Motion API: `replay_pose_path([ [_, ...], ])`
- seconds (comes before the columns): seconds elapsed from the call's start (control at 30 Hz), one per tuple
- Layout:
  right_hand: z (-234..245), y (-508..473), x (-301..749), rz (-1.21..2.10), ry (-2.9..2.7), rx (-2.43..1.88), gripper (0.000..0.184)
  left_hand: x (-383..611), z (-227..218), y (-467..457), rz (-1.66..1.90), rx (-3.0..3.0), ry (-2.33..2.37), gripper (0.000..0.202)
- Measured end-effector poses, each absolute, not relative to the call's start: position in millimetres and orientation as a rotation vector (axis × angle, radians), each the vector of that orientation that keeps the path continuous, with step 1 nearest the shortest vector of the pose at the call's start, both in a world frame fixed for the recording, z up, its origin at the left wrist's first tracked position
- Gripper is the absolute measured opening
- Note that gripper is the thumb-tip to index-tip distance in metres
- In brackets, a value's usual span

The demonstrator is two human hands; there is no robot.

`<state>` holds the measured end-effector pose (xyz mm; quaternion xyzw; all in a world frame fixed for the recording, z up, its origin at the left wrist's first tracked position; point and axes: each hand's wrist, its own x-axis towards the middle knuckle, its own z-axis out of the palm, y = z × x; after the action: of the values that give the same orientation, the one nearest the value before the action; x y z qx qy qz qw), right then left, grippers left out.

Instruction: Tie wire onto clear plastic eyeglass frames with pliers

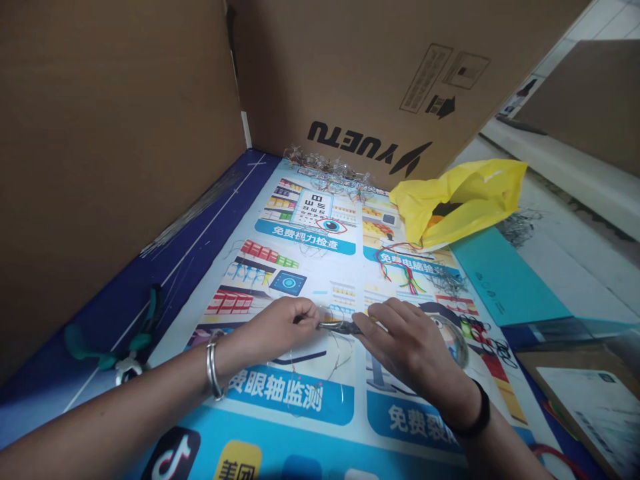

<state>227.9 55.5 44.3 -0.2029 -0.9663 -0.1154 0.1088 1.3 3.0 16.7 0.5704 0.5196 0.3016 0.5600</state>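
Poster, held pliers, bag, inside unclear

A poster lies in the middle, with one cardboard wall behind it and another side wall to the left. Over the poster are the left hand and the right hand — pliers sit between them. Cutters lie off to the left, past the left arm. A heap of wires is at the far end of the poster. At the back right is a bag — strings lie in front of it. Loops lie right of the right hand.
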Motion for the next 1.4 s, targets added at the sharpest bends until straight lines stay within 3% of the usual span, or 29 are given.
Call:
replay_pose_path([
  [1.4,41.6,54.3,228.5,0.050,-2.804,-0.848,0.017,4.5,12.4,5.0,0.706,1.331,1.314,0.018],
])
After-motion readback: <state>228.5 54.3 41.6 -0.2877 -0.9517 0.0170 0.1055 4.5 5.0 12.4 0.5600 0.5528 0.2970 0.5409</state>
